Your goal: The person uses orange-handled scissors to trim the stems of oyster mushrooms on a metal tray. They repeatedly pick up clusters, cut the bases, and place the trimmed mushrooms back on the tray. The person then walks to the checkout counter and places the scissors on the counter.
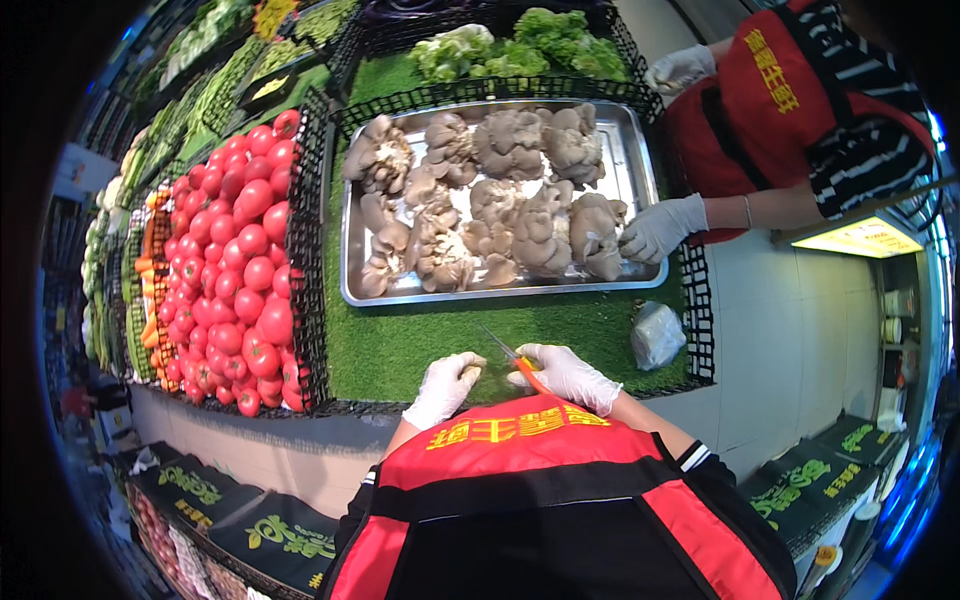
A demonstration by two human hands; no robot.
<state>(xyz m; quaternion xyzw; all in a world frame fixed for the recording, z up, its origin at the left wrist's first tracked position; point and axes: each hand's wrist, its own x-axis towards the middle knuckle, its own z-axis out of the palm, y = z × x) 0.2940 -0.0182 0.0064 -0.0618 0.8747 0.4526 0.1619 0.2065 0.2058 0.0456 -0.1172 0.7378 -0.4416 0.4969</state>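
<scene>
My right hand [568,376], in a white glove, holds scissors [529,369] with orange and yellow handles; their narrow metal blades point up and to the left over green artificial turf [405,341]. Close by on the left, my gloved left hand [447,386] has its fingers curled in, and nothing shows in it. Beyond both hands lies a shallow metal tray [465,295] holding several clusters of grey-brown oyster mushrooms [541,229]. A crumpled clear plastic bag [657,337] rests on the turf to the right of my right hand.
At the right, a co-worker's gloved hand [660,229] touches the tray's corner by a mushroom cluster; the other gloved hand [681,69] is farther back. Black plastic crate walls [310,262] divide off tomatoes [240,262] on the left. Leafy lettuce [555,45] lies behind the tray.
</scene>
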